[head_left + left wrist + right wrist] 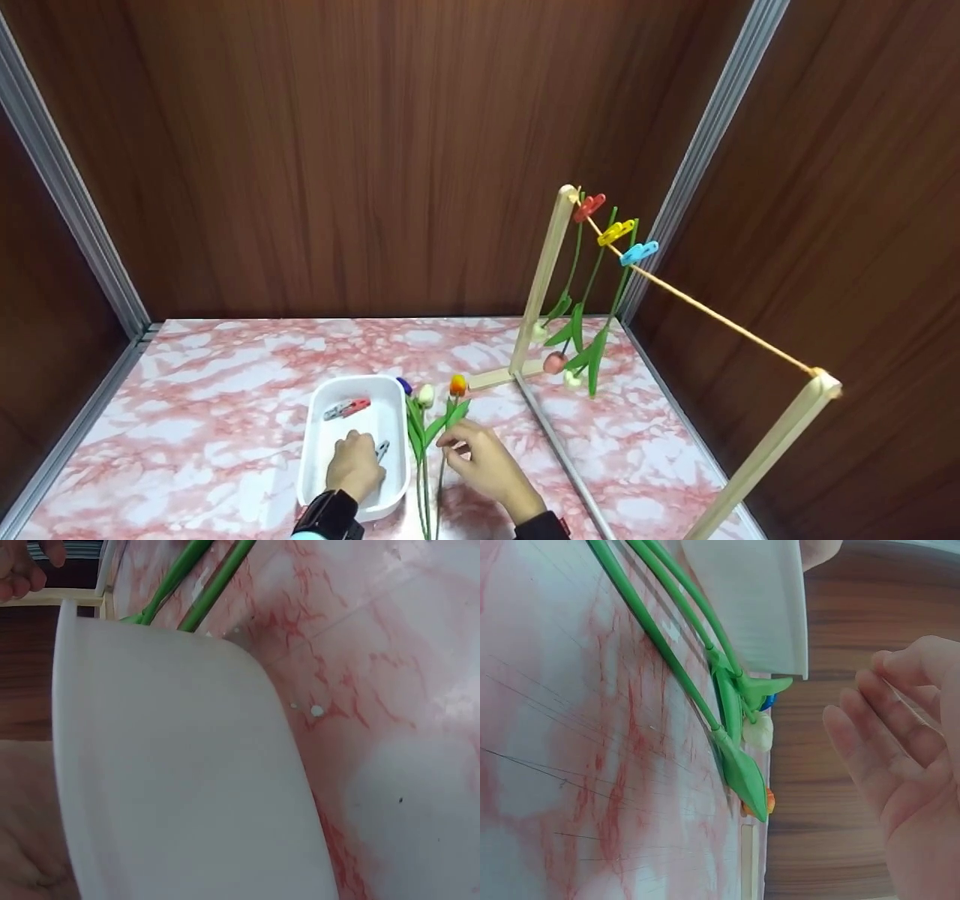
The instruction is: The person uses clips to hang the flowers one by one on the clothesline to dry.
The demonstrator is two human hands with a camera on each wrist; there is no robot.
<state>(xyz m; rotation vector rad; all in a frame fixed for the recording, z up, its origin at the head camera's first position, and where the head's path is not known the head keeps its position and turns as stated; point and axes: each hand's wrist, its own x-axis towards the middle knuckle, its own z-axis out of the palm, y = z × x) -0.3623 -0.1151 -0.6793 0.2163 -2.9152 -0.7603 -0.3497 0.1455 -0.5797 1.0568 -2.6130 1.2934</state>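
Brown wood-grain panels (pixel 337 150) rise behind a white tub (pixel 360 381) on the pink-marbled tabletop (pixel 225 442). In the tub, the left hand (pixel 355 463) meets a grey clothespin (pixel 383 449), its grip impossible to tell; right of the tub, tulips (pixel 435 428) lie near the relaxed, empty right hand (pixel 484 461).

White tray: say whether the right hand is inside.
No, the right hand is outside the white tray, and the left hand reaches inside.
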